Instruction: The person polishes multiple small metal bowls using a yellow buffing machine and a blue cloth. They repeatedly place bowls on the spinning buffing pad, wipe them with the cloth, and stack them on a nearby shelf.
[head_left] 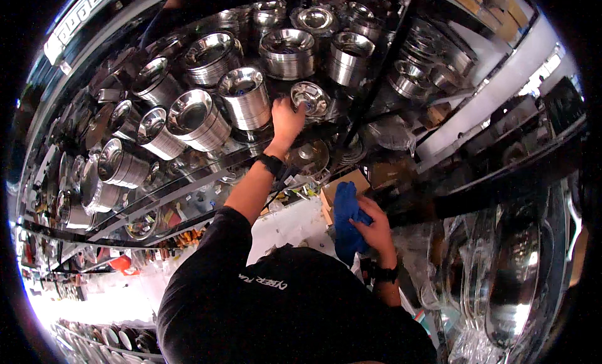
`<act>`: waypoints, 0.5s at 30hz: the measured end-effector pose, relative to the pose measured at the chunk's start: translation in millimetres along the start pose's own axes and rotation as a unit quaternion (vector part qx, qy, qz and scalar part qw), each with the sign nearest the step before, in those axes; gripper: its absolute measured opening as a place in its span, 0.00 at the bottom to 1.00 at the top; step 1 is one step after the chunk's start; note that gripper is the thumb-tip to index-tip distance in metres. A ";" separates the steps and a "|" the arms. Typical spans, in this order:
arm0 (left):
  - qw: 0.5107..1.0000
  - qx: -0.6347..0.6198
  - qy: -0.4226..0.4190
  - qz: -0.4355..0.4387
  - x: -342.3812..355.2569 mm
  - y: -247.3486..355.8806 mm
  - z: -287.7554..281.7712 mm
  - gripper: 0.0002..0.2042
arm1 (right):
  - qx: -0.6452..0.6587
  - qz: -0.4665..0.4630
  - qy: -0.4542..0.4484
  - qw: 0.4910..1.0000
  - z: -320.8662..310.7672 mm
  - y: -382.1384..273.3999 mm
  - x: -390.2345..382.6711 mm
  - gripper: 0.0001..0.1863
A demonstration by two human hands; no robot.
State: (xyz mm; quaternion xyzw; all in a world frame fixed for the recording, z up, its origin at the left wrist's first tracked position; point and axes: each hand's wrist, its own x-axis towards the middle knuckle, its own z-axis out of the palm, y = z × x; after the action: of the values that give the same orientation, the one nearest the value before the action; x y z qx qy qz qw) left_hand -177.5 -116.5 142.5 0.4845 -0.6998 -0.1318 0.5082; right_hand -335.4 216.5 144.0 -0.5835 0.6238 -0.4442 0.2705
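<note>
My left hand (288,121) reaches forward onto the shelf, its fingers closed on the near left rim of a small shiny steel bowl (311,98). Just left of that hand stands a tall stack of steel bowls (244,99). In my right hand (375,226), held lower and nearer my body, a blue cloth (348,217) is bunched up and hangs down. The fingertips under the left hand are partly hidden.
More stacked steel dishes (199,119) crowd the dark shelf (188,183) on the left and behind. A black upright post (376,69) divides the shelf on the right. Below are a cardboard box (352,179) and, at right, plastic-wrapped metal ware (511,270).
</note>
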 end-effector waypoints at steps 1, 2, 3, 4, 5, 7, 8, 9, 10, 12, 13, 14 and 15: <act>1.000 0.008 0.005 0.021 -0.5 -3.8 -0.7 0.18 | 0.007 0.000 -0.005 1.000 0.9 2.0 2.4 0.26; 0.999 0.018 0.011 0.041 -1.0 -7.7 -1.7 0.18 | 0.005 0.010 -0.008 1.000 1.3 3.3 5.7 0.27; 0.998 0.039 0.013 0.043 -4.7 -5.1 -5.6 0.19 | 0.004 0.025 -0.010 1.000 2.9 3.2 6.2 0.27; 0.999 0.033 0.022 0.036 -6.4 -8.4 -4.9 0.19 | 0.002 0.039 -0.014 0.999 4.8 3.9 9.0 0.27; 0.999 0.000 -0.011 0.038 -7.4 -4.4 -11.7 0.19 | 0.000 0.023 -0.019 1.000 6.1 7.4 11.3 0.27; 0.996 -0.051 -0.066 0.026 -8.0 6.4 -37.5 0.19 | -0.003 -0.009 -0.029 1.000 8.5 14.5 17.7 0.27; 0.993 -0.071 -0.089 0.013 -8.6 20.3 -56.9 0.18 | 0.006 0.000 -0.031 0.999 10.9 13.0 21.0 0.27; 0.990 -0.091 -0.107 -0.001 -7.4 32.4 -77.7 0.17 | 0.015 0.006 -0.037 0.999 12.8 8.5 25.5 0.27; 0.996 -0.051 -0.072 0.021 -3.7 42.9 -96.5 0.17 | 0.024 0.013 -0.039 0.999 15.2 5.9 29.5 0.27; 0.998 0.025 -0.003 0.065 4.0 56.7 -132.0 0.16 | 0.031 -0.011 -0.050 0.998 19.9 11.8 36.7 0.26; 0.997 0.062 -0.014 0.046 11.2 58.8 -146.9 0.17 | 0.033 -0.024 -0.054 0.998 21.1 12.6 41.2 0.26; 0.995 0.097 -0.025 0.027 17.9 56.0 -158.8 0.18 | 0.034 -0.024 -0.055 0.998 22.6 12.0 43.8 0.26; 0.993 0.110 -0.034 0.012 22.3 46.0 -166.5 0.19 | 0.035 -0.026 -0.061 0.997 23.7 7.6 46.8 0.26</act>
State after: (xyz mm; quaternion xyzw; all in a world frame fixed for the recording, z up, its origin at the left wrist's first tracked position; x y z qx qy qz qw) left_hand -63.2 -60.5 261.4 0.5240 -0.7330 -0.0642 0.4289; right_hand -326.9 165.0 135.0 -0.6157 0.5744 -0.4368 0.3166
